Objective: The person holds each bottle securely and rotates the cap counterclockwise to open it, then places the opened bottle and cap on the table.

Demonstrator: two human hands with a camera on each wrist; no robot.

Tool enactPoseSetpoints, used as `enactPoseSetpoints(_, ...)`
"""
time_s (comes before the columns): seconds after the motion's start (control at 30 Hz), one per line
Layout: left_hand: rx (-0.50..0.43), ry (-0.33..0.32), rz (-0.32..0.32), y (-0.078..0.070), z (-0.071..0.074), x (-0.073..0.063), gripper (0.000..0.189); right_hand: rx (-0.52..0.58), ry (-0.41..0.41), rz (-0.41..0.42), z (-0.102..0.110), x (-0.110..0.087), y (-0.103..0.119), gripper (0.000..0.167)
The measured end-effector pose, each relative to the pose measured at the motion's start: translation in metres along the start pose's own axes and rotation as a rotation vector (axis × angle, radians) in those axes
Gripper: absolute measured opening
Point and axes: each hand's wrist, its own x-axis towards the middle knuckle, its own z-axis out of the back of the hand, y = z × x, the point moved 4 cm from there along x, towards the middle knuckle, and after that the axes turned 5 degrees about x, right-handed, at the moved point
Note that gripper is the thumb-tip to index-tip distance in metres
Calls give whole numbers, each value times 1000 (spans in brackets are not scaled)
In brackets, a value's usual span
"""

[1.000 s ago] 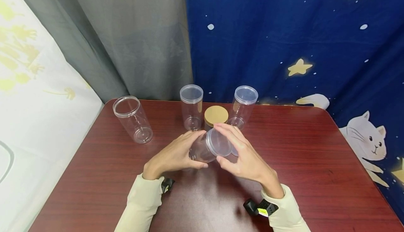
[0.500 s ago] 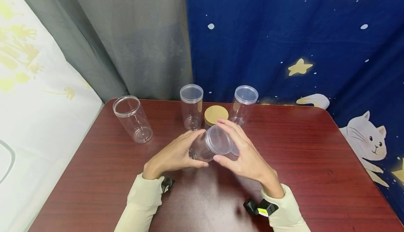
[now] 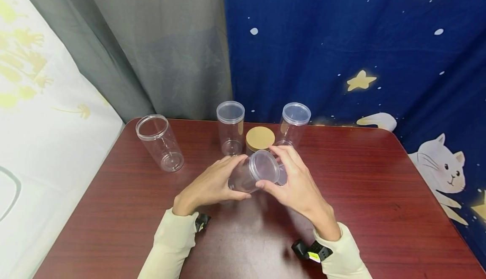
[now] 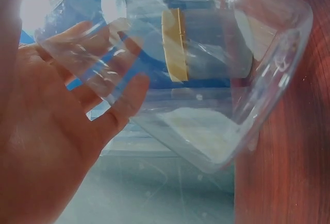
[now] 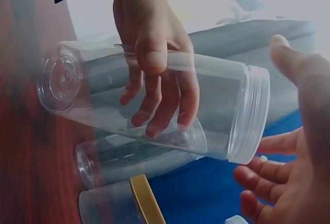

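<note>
Lid handling on a clear jar (image 3: 241,178) was judged to be the step in hand; whether the translucent lid (image 3: 264,167) was being fitted or loosened could not be determined. The clear jar was held tilted on the near side of the gold-lidded jar (image 3: 260,138). Its body was gripped by the left hand (image 3: 214,182), with thumb and fingers curled around the wall. The translucent lid was flanked by the loosely spread fingers of the right hand (image 3: 298,186); the thumb was shown apart from the rim in the right wrist view, and fingertip contact could not be confirmed. For the next move, an even grasp of the rim would be required while the body was steadied.

The clear jar was formed as a smooth, transparent cylinder; its lid was cloudy, flat-faced and ridged at the edge. Similar capped containers, the rear-left jar (image 3: 230,138) and rear-right jar (image 3: 291,129), were positioned behind the gold-lidded jar. An apparently uncapped jar (image 3: 161,146) was positioned well to its left.
</note>
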Motion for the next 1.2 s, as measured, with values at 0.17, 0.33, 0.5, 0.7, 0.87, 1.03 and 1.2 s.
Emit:
enactPoseSetpoints(0.17,28,-11,-15,-1,0,1,89,-55,29,-39,-4,-1,0,80)
enactPoseSetpoints(0.33,40,-10,-20,-1,-1,1,89,-78,37,-53,-6,-1,1,77)
enactPoseSetpoints(0.5,44,-5,-13,0,-1,1,89,-91,41,-68,-6,0,1,75)
enactPoseSetpoints(0.7,40,-2,-9,1,-1,1,90,-64,57,-83,-6,0,1,74)
enactPoseSetpoints(0.87,27,3,-7,2,-1,1,90,-28,70,-89,-6,-1,1,73)
enactPoseSetpoints(1.03,12,8,-10,1,-1,0,90,17,81,-105,-6,-1,2,74)
enactPoseSetpoints(1.2,9,10,-7,1,0,0,90,63,93,-105,-5,0,2,75)
